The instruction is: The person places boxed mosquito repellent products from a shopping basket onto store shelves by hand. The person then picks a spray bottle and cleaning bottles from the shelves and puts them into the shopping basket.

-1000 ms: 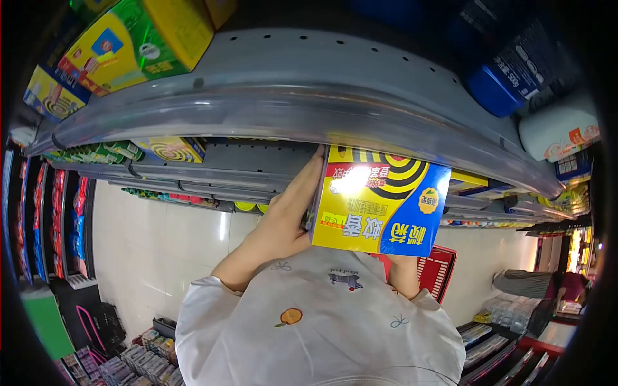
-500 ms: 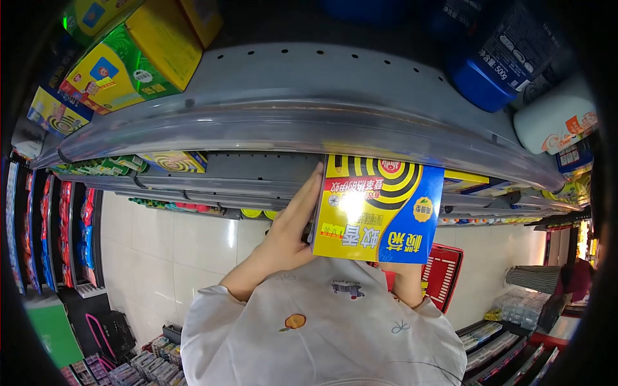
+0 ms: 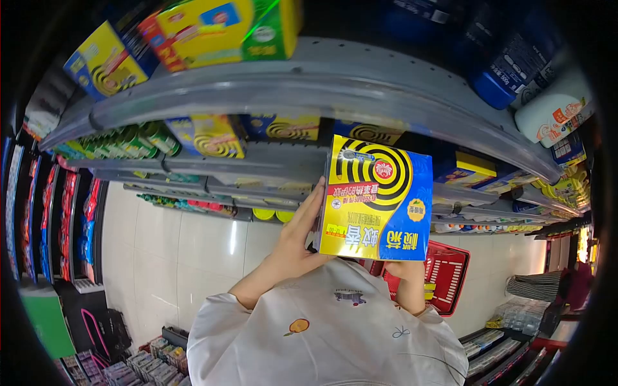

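Note:
Upright in front of my chest is a yellow and blue box of mosquito coils (image 3: pixel 376 199), with a black spiral and upside-down lettering on the face toward me. My left hand (image 3: pixel 302 235) grips its left side, thumb low and fingers stretched along the edge. At the lower right, my right hand (image 3: pixel 407 270) holds the box from below; most of its fingers are hidden behind it. Similar boxes with spiral prints (image 3: pixel 219 136) stand on the shelf just beyond.
A grey shelf with a clear front rail (image 3: pixel 257 106) crosses ahead of the box. Above it are a yellow-green box (image 3: pixel 225 32), blue bottles (image 3: pixel 508 74) and a white bottle (image 3: pixel 552 116). A red basket (image 3: pixel 447 276) is beside my right forearm, above the tiled floor (image 3: pixel 199 257).
The view has shifted, showing more of the lower shelf and its boxes. The held box has come away from the shelf rail, and its top is now in full view. Both hands remain on it.

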Demonstrator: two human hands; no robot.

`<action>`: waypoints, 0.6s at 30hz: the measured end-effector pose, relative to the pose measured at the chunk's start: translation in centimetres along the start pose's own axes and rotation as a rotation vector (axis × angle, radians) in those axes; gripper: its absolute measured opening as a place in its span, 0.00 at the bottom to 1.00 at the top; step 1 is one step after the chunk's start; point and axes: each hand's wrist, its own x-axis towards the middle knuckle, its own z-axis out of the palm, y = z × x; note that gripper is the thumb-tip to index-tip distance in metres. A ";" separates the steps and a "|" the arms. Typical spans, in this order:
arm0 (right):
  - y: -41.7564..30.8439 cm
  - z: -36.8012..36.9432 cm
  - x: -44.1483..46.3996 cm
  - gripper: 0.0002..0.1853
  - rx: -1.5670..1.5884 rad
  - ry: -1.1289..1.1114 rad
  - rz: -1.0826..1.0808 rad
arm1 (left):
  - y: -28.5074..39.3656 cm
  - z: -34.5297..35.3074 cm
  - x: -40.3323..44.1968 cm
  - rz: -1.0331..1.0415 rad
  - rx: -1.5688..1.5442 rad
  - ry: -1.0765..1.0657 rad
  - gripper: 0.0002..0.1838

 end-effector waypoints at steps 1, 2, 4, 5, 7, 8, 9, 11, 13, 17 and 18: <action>-0.6 0.6 -0.3 0.48 0.103 -0.006 0.089 | 0.0 -0.4 -1.1 -0.001 0.014 0.019 0.50; -1.5 1.3 -0.6 0.52 0.194 0.000 0.198 | 0.1 -0.7 -2.2 -0.042 -0.055 0.032 0.50; -2.0 2.4 -1.2 0.65 0.192 -0.048 0.220 | 0.7 -1.9 -4.5 -0.043 -0.014 0.064 0.50; -2.2 2.9 -1.5 0.71 0.191 -0.072 0.231 | 1.0 -2.5 -5.6 -0.038 0.009 0.083 0.50; -3.4 4.2 -1.4 0.76 0.118 -0.162 0.063 | 1.4 -3.3 -7.8 -0.045 0.018 0.123 0.50; -4.0 5.0 -1.7 0.77 0.127 -0.194 0.013 | 1.2 -3.6 -9.2 -0.056 0.022 0.131 0.50; -4.6 5.8 -2.3 0.77 0.221 -0.201 0.025 | 1.2 -3.9 -10.4 -0.063 0.028 0.140 0.50; -5.8 6.8 -3.1 0.75 0.251 -0.224 0.098 | 1.6 -4.4 -12.5 -0.110 -0.022 0.137 0.50; -7.2 7.4 -4.0 0.69 0.122 -0.266 0.227 | 2.0 -4.6 -14.1 -0.144 -0.090 0.152 0.50; -7.3 8.4 -6.8 0.62 0.158 -0.267 0.270 | 2.9 -4.4 -16.7 -0.155 -0.159 0.208 0.50; -7.1 8.4 -7.3 0.62 0.139 -0.290 0.237 | 3.1 -4.2 -17.4 -0.151 -0.153 0.221 0.50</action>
